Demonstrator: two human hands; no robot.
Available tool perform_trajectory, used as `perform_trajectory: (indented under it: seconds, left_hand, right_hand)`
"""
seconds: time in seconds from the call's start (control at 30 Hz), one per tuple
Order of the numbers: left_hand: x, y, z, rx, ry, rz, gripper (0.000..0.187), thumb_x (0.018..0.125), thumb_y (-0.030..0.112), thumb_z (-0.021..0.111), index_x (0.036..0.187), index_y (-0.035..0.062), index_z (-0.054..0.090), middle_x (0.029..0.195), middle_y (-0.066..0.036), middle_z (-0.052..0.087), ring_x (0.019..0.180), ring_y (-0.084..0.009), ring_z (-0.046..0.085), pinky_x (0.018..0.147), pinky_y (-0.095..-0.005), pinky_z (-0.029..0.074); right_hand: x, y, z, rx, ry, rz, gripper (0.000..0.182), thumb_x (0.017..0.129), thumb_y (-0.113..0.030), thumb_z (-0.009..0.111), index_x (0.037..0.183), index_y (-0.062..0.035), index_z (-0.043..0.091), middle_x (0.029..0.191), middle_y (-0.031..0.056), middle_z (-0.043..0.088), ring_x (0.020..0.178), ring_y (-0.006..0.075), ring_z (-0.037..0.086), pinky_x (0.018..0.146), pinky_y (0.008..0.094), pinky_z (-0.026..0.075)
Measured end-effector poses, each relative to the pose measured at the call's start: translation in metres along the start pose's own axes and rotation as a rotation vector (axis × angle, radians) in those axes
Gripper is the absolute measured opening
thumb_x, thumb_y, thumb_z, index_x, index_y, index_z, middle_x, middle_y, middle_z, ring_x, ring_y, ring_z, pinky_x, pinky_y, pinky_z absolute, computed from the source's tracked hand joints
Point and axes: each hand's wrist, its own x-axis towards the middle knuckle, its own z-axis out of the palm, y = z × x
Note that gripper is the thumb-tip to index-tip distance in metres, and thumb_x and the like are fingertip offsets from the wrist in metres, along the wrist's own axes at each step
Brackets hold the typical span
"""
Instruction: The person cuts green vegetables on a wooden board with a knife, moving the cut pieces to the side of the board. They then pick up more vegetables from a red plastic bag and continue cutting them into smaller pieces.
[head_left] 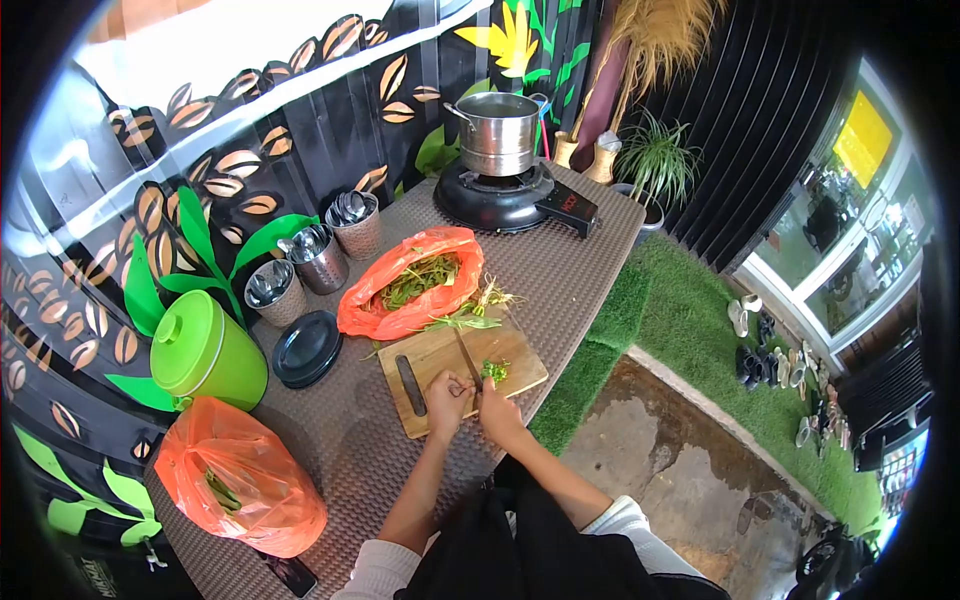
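A wooden cutting board (420, 362) with a dark slot handle lies on the brown woven-top table. My right hand (500, 412) is closed round the handle of a knife (466, 352), whose blade points away across the board. Beside it, my left hand (448, 398) has its fingers curled together over the board; what they hold is too small to make out. Chopped greens (495, 370) lie right of the blade. Leafy stems (465, 322) rest at the board's far edge, next to an open orange bag (385, 318) of greens.
A steel pot (498, 135) stands on a black portable stove (490, 205) at the back. Cutlery cups (318, 262), black plates (307, 350), a green lidded bucket (215, 350), another orange bag (240, 480) and a phone (290, 575) are on the left.
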Motion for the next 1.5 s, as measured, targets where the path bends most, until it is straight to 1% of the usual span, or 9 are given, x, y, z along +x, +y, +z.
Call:
perform_trajectory:
  seconds: [0.07,0.47,0.6,0.67,0.8,0.93,1.1,1.33,1.5]
  left_hand:
    - [-0.004,-0.003,0.001,-0.037,0.005,0.028,0.023,0.071,0.000,0.075,0.081,0.0033,0.054,0.074,-0.002,0.064,0.062,-0.0053,0.050,0.055,-0.0217,0.041]
    - [-0.018,0.025,-0.002,0.449,0.085,0.447,0.009,0.079,0.006,0.064,0.081,0.0030,0.055,0.077,-0.011,0.060,0.074,-0.0283,0.057,0.065,-0.0385,0.045]
    - [-0.016,0.024,-0.001,0.388,0.067,0.406,0.007,0.080,0.006,0.061,0.084,0.0032,0.056,0.079,-0.012,0.061,0.077,-0.0298,0.056,0.070,-0.0391,0.044]
    - [-0.006,0.031,-0.003,0.241,0.000,0.211,0.009,0.079,0.003,0.061,0.088,0.0027,0.058,0.079,-0.012,0.060,0.082,-0.0317,0.055,0.075,-0.0403,0.043]
    - [0.036,0.030,-0.007,0.273,-0.035,0.236,0.013,0.079,0.001,0.059,0.093,0.0021,0.061,0.087,-0.014,0.062,0.090,-0.0331,0.056,0.080,-0.0402,0.044]
    - [0.085,0.026,-0.005,0.436,0.104,0.485,0.022,0.078,-0.003,0.055,0.097,0.0035,0.065,0.097,-0.014,0.062,0.098,-0.0315,0.054,0.086,-0.0412,0.044]
    - [0.122,0.008,-0.002,0.667,-0.089,0.519,0.022,0.076,-0.001,0.059,0.096,0.0039,0.066,0.097,-0.013,0.061,0.098,-0.0310,0.053,0.089,-0.0403,0.044]
    - [0.131,-0.001,-0.011,0.639,-0.156,0.546,0.010,0.079,0.001,0.059,0.088,0.0023,0.063,0.093,-0.012,0.061,0.097,-0.0304,0.053,0.085,-0.0411,0.045]
    - [0.117,0.024,-0.017,0.389,0.066,0.689,0.005,0.082,0.004,0.060,0.087,0.0032,0.061,0.089,-0.012,0.061,0.090,-0.0300,0.056,0.078,-0.0399,0.045]
  right_hand:
    - [0.002,0.010,-0.001,0.079,-0.020,-0.041,0.032,0.096,-0.026,0.041,0.112,0.0009,0.037,0.079,0.0272,0.064,0.076,0.0445,0.064,0.066,0.0551,0.049]
    - [-0.015,0.015,-0.009,0.066,0.071,-0.005,0.036,0.094,-0.024,0.044,0.114,0.0041,0.036,0.074,0.0293,0.062,0.072,0.0463,0.062,0.065,0.0543,0.050]
    - [-0.020,0.020,-0.016,0.178,0.097,-0.017,0.035,0.093,-0.024,0.048,0.112,0.0031,0.038,0.076,0.0314,0.061,0.075,0.0490,0.060,0.066,0.0561,0.047]
    - [-0.021,0.023,-0.011,0.229,0.117,-0.023,0.033,0.093,-0.023,0.049,0.110,0.0029,0.039,0.077,0.0317,0.060,0.076,0.0497,0.059,0.066,0.0566,0.046]
    - [-0.021,0.031,-0.007,0.389,0.190,-0.085,0.028,0.091,-0.022,0.053,0.103,0.0011,0.043,0.078,0.0315,0.059,0.078,0.0498,0.058,0.064,0.0560,0.044]
    - [-0.027,0.028,-0.019,0.491,0.247,-0.044,0.027,0.091,-0.023,0.055,0.100,-0.0003,0.044,0.074,0.0310,0.057,0.078,0.0499,0.057,0.063,0.0543,0.043]
    - [-0.029,0.040,-0.011,0.538,0.340,-0.066,0.025,0.088,-0.020,0.057,0.099,0.0003,0.048,0.066,0.0265,0.056,0.066,0.0445,0.060,0.057,0.0478,0.045]
    - [-0.047,0.039,-0.022,0.478,0.182,-0.091,0.027,0.086,-0.020,0.057,0.103,-0.0004,0.051,0.071,0.0239,0.059,0.072,0.0409,0.062,0.063,0.0449,0.047]
    - [-0.051,0.048,-0.014,0.372,0.100,-0.167,0.026,0.086,-0.020,0.056,0.103,-0.0004,0.052,0.077,0.0254,0.061,0.079,0.0428,0.061,0.068,0.0472,0.047]
